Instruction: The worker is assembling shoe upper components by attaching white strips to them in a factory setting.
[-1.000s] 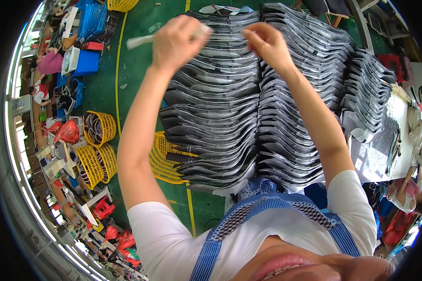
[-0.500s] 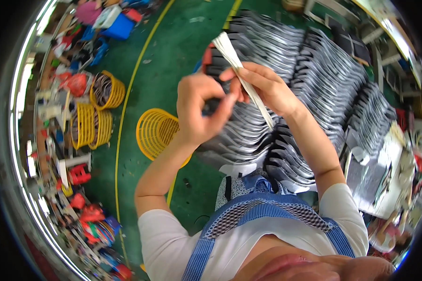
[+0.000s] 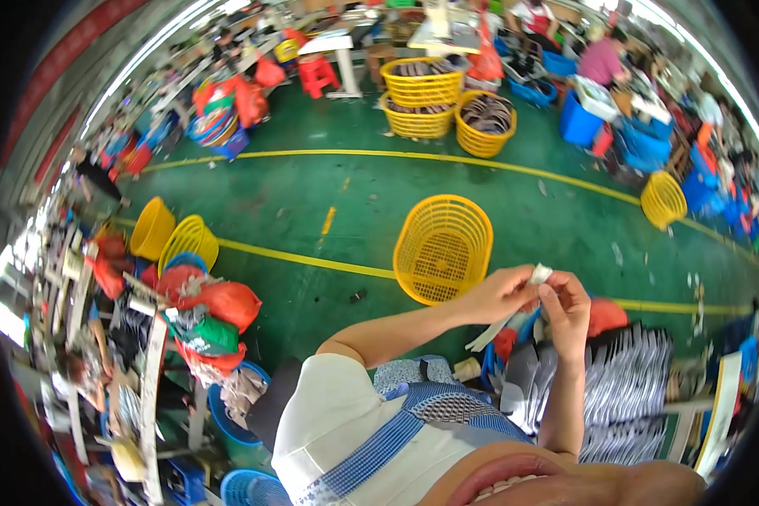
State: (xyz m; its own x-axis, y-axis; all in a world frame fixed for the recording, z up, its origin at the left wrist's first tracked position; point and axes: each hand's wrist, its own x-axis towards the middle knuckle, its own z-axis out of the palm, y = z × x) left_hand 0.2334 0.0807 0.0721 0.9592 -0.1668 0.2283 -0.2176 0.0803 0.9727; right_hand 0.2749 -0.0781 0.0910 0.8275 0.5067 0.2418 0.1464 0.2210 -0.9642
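A bundle of thin white strips (image 3: pixel 486 336) is held in front of my body, with a short end poking up above my fingers and the longer end hanging down to the left. My left hand (image 3: pixel 508 293) is closed around the bundle. Close beside it, my right hand (image 3: pixel 567 305) is also closed, thumb and fingers pinching the strips near the upper end. The two hands almost touch, and the strips between them are partly hidden by the fingers.
An empty yellow plastic basket (image 3: pixel 441 212) stands on the green floor just ahead. Rows of stacked grey-black curved pieces (image 3: pixel 626 371) lie at the lower right. Filled yellow baskets (image 3: pixel 422 80) stand farther off. Red bags (image 3: pixel 228 305) are piled on the left; co-workers sit at the back.
My view has swung left, bringing the basket to the middle and the stacks to the lower right. My left hand, blurred beside the strips before, now grips them alongside my right.
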